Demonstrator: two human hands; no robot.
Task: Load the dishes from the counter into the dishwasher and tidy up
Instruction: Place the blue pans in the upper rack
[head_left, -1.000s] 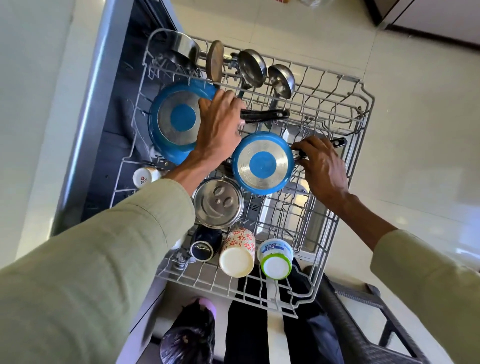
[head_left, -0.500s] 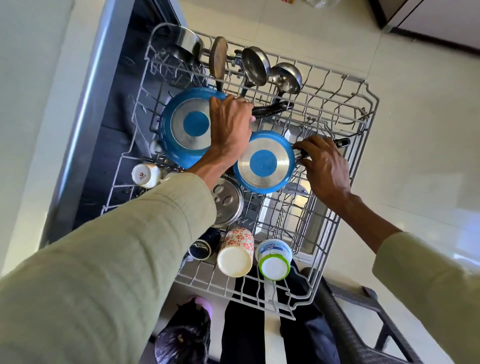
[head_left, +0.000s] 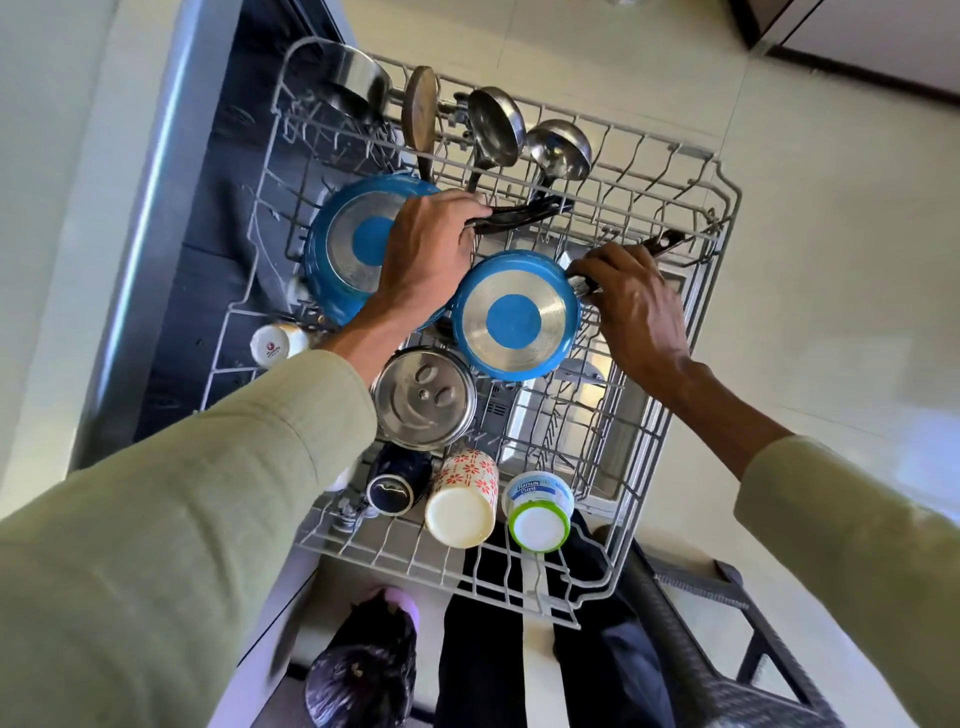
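The grey wire dishwasher rack (head_left: 722, 171) is pulled out below me. Two blue pans lie bottom-up in it. My left hand (head_left: 428, 254) grips the black handle of the larger blue pan (head_left: 348, 249) where it meets the pan. My right hand (head_left: 631, 306) holds the handle of the smaller blue pan (head_left: 514, 319), whose black tip pokes out towards the rack's right rim. The smaller pan overlaps the larger one's edge.
A steel lid (head_left: 423, 397), a dark mug (head_left: 392, 483), a floral cup (head_left: 462, 501), a curd tub (head_left: 537, 509) and a white cup (head_left: 275, 345) sit near the front. Steel ladles (head_left: 558, 150), a pot (head_left: 353, 78) and a wooden disc (head_left: 421, 106) line the back. A wicker chair (head_left: 727, 691) stands at lower right.
The larger pan has shifted right, closer to the smaller pan, with my left hand on its handle. My right hand stays on the smaller pan's handle.
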